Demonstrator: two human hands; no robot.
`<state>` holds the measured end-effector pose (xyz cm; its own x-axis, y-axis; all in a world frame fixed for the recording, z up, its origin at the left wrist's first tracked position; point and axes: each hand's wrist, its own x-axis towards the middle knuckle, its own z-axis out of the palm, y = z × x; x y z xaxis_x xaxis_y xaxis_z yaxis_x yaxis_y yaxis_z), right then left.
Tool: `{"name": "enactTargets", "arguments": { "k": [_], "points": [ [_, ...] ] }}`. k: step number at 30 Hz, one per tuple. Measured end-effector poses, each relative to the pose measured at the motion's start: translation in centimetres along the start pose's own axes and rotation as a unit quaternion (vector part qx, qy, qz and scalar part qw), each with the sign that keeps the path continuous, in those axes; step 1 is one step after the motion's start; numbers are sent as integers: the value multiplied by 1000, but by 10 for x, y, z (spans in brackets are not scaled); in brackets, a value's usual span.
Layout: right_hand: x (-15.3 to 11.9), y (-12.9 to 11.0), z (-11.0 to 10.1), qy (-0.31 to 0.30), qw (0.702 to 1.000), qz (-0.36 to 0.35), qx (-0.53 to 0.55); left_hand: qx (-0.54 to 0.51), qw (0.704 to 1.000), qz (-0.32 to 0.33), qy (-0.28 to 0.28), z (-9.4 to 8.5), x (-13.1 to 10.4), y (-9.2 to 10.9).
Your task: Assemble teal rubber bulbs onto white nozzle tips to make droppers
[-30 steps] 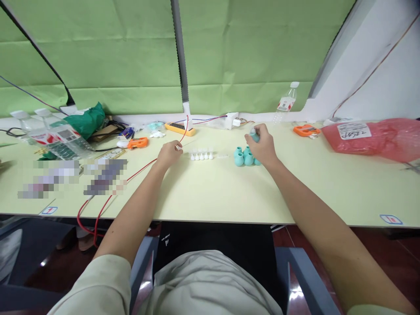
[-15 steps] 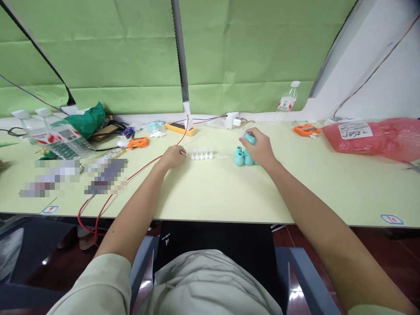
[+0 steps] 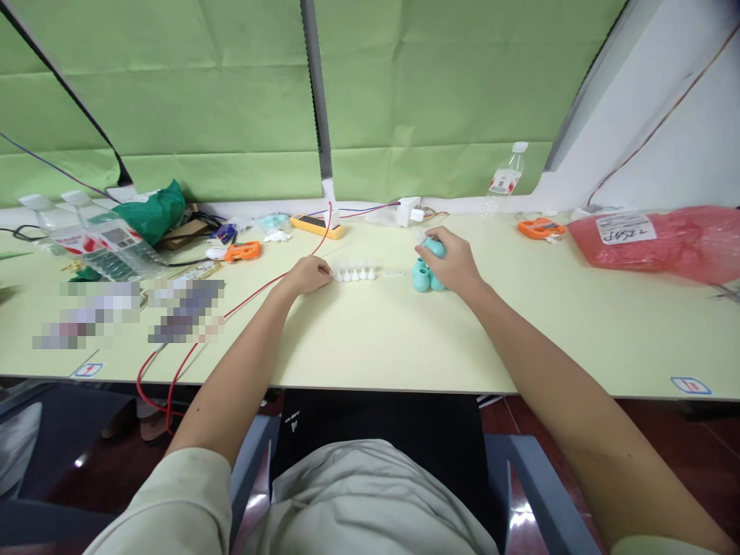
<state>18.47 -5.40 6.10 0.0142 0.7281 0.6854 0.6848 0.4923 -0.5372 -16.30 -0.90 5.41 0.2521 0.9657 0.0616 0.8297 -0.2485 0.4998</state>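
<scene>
My right hand [image 3: 456, 260] is closed around a teal bulb [image 3: 433, 247] with a pale tip pointing left. Below it, several more teal bulbs with open necks [image 3: 421, 277] stand bunched on the table, partly covered by the hand. To their left, a row of small white nozzle-like pieces [image 3: 355, 274] lies in line, and a faint clear strip [image 3: 393, 274] extends from its right end. At the row's left end, my left hand [image 3: 311, 276] has its fingertips pinched together. What they grip is too small to make out.
A red cable [image 3: 254, 293] runs behind my left forearm. Along the back are a yellow multimeter [image 3: 317, 226], orange-handled tools [image 3: 243, 251] and a white connector box [image 3: 408, 211]. Plastic bottles [image 3: 109, 235] stand left, one bottle [image 3: 506, 181] back right, and a red bag [image 3: 664, 243] far right.
My left hand has shifted slightly right, up to the end of the white row. My right hand has moved a little left and down with the teal bulb.
</scene>
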Motion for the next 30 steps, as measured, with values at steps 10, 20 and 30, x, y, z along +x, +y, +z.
{"name": "enactTargets", "arguments": {
  "k": [10,20,30],
  "points": [
    [-8,-18,5,-43,992,-110,31,-55,978,27,201,-1,-7,21],
    [-20,-34,15,-202,963,-174,48,-288,919,264,52,57,-42,98],
    [-19,-46,13,-239,949,-158,133,-446,867,221,-11,53,-41,98]
  ]
}}
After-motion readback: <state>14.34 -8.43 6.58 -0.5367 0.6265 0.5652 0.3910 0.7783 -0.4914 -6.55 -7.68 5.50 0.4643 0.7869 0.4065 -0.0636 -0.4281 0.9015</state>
